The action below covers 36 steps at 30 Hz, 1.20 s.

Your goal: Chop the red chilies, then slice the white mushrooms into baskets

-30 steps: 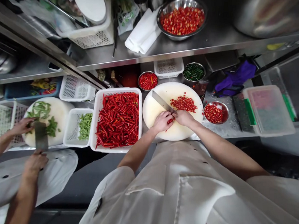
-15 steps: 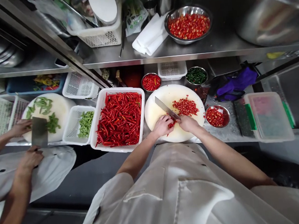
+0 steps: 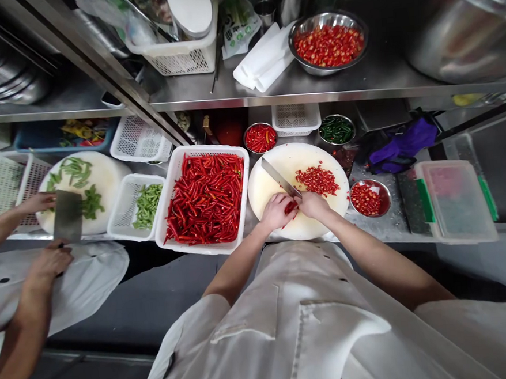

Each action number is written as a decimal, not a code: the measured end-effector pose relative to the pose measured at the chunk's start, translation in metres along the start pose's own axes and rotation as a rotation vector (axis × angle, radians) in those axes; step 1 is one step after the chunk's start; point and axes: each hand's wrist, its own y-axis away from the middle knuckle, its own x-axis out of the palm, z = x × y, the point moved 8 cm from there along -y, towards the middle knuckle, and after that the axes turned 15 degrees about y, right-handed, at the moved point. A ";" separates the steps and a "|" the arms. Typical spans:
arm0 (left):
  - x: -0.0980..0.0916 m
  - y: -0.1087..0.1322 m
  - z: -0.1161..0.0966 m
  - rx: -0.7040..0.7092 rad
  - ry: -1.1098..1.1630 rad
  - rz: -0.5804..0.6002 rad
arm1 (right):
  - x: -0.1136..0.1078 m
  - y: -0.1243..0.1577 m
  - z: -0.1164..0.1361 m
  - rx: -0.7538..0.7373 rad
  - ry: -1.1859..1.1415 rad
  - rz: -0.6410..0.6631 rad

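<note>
My right hand (image 3: 315, 205) is closed round the handle of a knife (image 3: 278, 176), whose blade points up and left over the round white cutting board (image 3: 265, 195). Close beside the blade, my left hand (image 3: 277, 211) has its fingers curled over some red chilies (image 3: 289, 208). A heap of chopped red chili (image 3: 317, 180) lies on the board just beyond my right hand. To the left stands a white basket (image 3: 161, 219) full of whole red chilies (image 3: 205, 198). On the right is a steel bowl (image 3: 387, 202) with cut chili in it.
At left a co-worker's hands (image 3: 50, 261) work with a cleaver (image 3: 68, 216) on another board (image 3: 113, 176). A steel shelf (image 3: 212, 104) runs above, bearing a bowl of chopped chili (image 3: 328, 44). A lidded plastic box (image 3: 457, 198) and purple gloves (image 3: 406, 143) lie at right.
The view has shifted slightly, so most things sit a little further right. My hands stay together at the knife; more red chili shows beside my left fingers. The co-worker's cleaver has hardly moved.
</note>
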 end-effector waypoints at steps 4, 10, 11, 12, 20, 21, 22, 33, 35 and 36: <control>0.004 0.005 0.002 0.001 0.010 0.038 | -0.001 0.011 0.022 -0.016 0.035 0.007; -0.032 0.001 0.014 -0.062 0.050 -0.172 | 0.005 0.021 0.006 -0.094 0.054 -0.063; -0.038 -0.002 0.018 -0.094 0.034 -0.206 | 0.005 0.022 0.000 -0.107 0.055 -0.073; -0.042 -0.006 0.022 -0.124 0.015 -0.231 | 0.004 0.023 -0.005 -0.115 0.054 -0.076; -0.044 -0.033 0.030 -0.167 -0.082 -0.156 | -0.018 0.016 -0.024 -0.092 0.014 -0.098; -0.044 -0.033 0.029 -0.161 -0.092 -0.158 | -0.019 0.014 -0.022 -0.102 0.009 -0.091; -0.045 -0.032 0.029 -0.151 -0.100 -0.165 | -0.020 0.011 -0.021 -0.119 0.004 -0.084; -0.037 -0.028 0.036 -0.120 -0.096 -0.154 | -0.026 -0.001 -0.015 -0.162 0.032 -0.089; -0.042 -0.026 0.035 -0.135 -0.091 -0.178 | -0.030 -0.004 -0.014 -0.141 0.051 -0.094; -0.045 -0.025 0.035 -0.140 -0.093 -0.190 | -0.033 -0.006 -0.012 -0.136 0.062 -0.093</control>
